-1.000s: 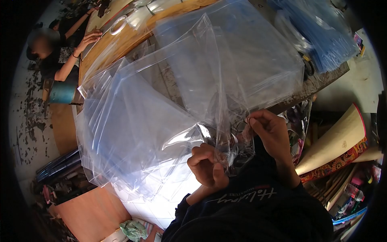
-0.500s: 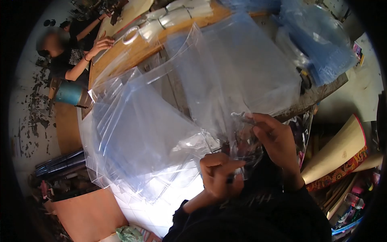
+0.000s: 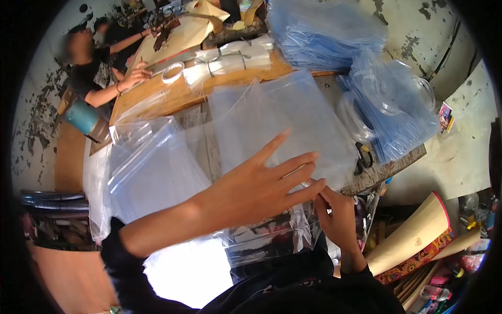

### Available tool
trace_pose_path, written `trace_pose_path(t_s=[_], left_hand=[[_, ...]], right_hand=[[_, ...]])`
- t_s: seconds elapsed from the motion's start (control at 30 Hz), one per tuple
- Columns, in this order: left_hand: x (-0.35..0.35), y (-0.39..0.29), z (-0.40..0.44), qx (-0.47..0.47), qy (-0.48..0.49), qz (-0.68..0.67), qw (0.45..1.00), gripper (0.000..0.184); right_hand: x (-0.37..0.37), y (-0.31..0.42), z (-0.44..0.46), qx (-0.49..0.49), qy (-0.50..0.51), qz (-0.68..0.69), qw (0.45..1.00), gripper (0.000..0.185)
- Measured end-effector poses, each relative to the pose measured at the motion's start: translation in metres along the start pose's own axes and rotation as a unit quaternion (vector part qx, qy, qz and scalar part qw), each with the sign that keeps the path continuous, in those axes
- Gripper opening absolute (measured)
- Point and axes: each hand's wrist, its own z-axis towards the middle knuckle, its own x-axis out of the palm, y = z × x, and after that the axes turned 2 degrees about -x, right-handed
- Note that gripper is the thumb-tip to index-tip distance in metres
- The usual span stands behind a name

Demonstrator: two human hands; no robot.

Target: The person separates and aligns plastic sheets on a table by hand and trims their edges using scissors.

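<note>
My left hand point(image 3: 256, 188) reaches across the middle with its fingers spread, above a clear plastic sheet point(image 3: 261, 243) that hangs at my lap. Close to its fingertips, at the right, my right hand point(image 3: 334, 212) pinches the edge of that clear plastic. Beyond them a stack of clear plastic sheets point(image 3: 282, 115) lies on the wooden table point(image 3: 389, 170). More clear sheets point(image 3: 151, 172) spread over the table's left side.
Bluish plastic stacks point(image 3: 327, 36) stand at the back, and black-handled scissors point(image 3: 363, 157) lie near the right edge. A tape roll point(image 3: 172, 73) and tied bundles point(image 3: 225, 63) are at the back left, near a co-worker point(image 3: 89, 73). A rolled mat point(image 3: 413, 240) is at the right.
My left hand has moved up and across toward the right hand, its fingers now spread. The clear plastic is lower at my lap. The view has shifted, showing more of the table's back.
</note>
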Motion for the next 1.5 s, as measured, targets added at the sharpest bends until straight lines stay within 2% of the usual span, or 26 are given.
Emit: trace_pose_path(t_s=[0.03, 0.07, 0.13, 0.17, 0.23, 0.27, 0.3, 0.33, 0.37, 0.43, 0.57, 0.73, 0.8, 0.83, 0.9, 0.97, 1.03, 1.07, 1.1, 1.17, 1.23, 1.27, 1.33, 1.4, 1.43, 1.5], left_hand=[[0.012, 0.007, 0.010, 0.064, -0.054, -0.017, 0.996, 0.036], [0.024, 0.011, 0.016, 0.074, -0.050, -0.010, 0.996, 0.036], [0.048, 0.018, 0.023, 0.096, -0.060, -0.094, 0.989, 0.021], [0.058, 0.021, 0.023, 0.108, -0.056, -0.092, 0.988, 0.021], [0.080, 0.017, 0.018, 0.117, -0.151, -0.126, 0.973, 0.009], [0.092, 0.015, 0.014, 0.119, -0.152, -0.140, 0.971, 0.009], [0.103, 0.010, 0.008, 0.100, -0.199, -0.142, 0.965, 0.009], [0.112, 0.007, 0.004, 0.076, -0.244, -0.144, 0.956, 0.011], [0.117, 0.008, 0.002, 0.073, -0.245, -0.158, 0.954, 0.011], [0.117, 0.007, -0.001, 0.066, -0.299, -0.119, 0.945, 0.014], [0.119, 0.007, 0.000, 0.058, -0.329, -0.121, 0.935, 0.016], [0.129, 0.003, 0.000, 0.062, -0.379, -0.153, 0.911, 0.015], [0.129, 0.001, 0.000, 0.061, -0.378, -0.163, 0.909, 0.014], [0.129, 0.001, -0.001, 0.063, -0.376, -0.170, 0.909, 0.013], [0.126, 0.002, -0.002, 0.068, -0.371, -0.167, 0.911, 0.013], [0.127, 0.001, -0.002, 0.075, -0.367, -0.166, 0.912, 0.013], [0.130, -0.001, -0.001, 0.075, -0.385, -0.148, 0.908, 0.030], [0.130, -0.001, 0.000, 0.075, -0.386, -0.151, 0.907, 0.030], [0.131, -0.001, 0.000, 0.080, -0.393, -0.152, 0.903, 0.031], [0.130, -0.003, 0.000, 0.086, -0.400, -0.155, 0.899, 0.031], [0.128, -0.007, -0.001, 0.100, -0.410, -0.207, 0.883, 0.018], [0.126, -0.006, -0.002, 0.103, -0.409, -0.211, 0.882, 0.018], [0.125, -0.003, -0.002, 0.106, -0.408, -0.182, 0.888, 0.022], [0.126, -0.005, 0.000, 0.093, -0.427, -0.182, 0.881, 0.025], [0.126, -0.006, 0.000, 0.078, -0.445, -0.180, 0.874, 0.029], [0.127, -0.007, 0.000, 0.069, -0.448, -0.185, 0.872, 0.029]], right_hand=[[0.000, -0.002, 0.000, 0.042, 0.008, 0.018, 0.999, 0.027], [0.000, -0.005, 0.000, 0.041, -0.003, 0.024, 0.999, 0.027], [0.000, -0.012, 0.001, 0.063, -0.031, 0.038, 0.997, 0.024], [-0.003, -0.018, 0.003, 0.067, -0.042, 0.042, 0.996, 0.024], [-0.017, -0.031, 0.004, -0.037, -0.115, -0.094, 0.988, 0.025], [-0.029, -0.035, 0.008, -0.036, -0.165, -0.149, 0.974, 0.025], [-0.042, -0.040, 0.016, -0.036, -0.209, -0.205, 0.956, 0.026], [-0.051, -0.049, 0.023, -0.016, -0.226, -0.247, 0.942, 0.028], [-0.059, -0.057, 0.031, 0.002, -0.245, -0.289, 0.926, 0.031], [-0.065, -0.080, 0.039, 0.007, -0.195, -0.314, 0.929, 0.034], [-0.063, -0.095, 0.052, 0.017, -0.107, -0.377, 0.920, 0.045], [-0.068, -0.090, 0.050, 0.060, -0.077, -0.379, 0.920, 0.051], [-0.085, -0.088, 0.042, 0.152, -0.034, -0.175, 0.972, 0.045], [-0.094, -0.092, 0.034, 0.152, -0.030, -0.178, 0.972, 0.045], [-0.107, -0.097, 0.015, 0.230, -0.011, 0.004, 0.973, 0.037], [-0.109, -0.082, 0.004, 0.249, 0.029, 0.053, 0.967, 0.040], [-0.110, -0.075, -0.019, 0.288, 0.022, 0.248, 0.925, 0.060], [-0.107, -0.072, -0.031, 0.317, -0.046, 0.204, 0.925, 0.077], [-0.104, -0.069, -0.039, 0.319, -0.047, 0.202, 0.925, 0.077], [-0.088, -0.060, -0.045, 0.182, -0.161, 0.194, 0.951, 0.085], [-0.073, -0.039, -0.042, 0.180, -0.167, 0.179, 0.953, 0.085], [-0.066, -0.038, -0.038, 0.116, -0.106, 0.249, 0.956, 0.079], [-0.055, -0.041, -0.059, 0.185, -0.138, 0.314, 0.921, 0.062], [-0.036, -0.013, -0.049, 0.274, -0.034, 0.338, 0.899, 0.046], [-0.029, -0.009, -0.049, 0.282, 0.004, 0.235, 0.930, 0.043], [-0.024, -0.008, -0.041, 0.279, 0.037, 0.224, 0.933, 0.040]])
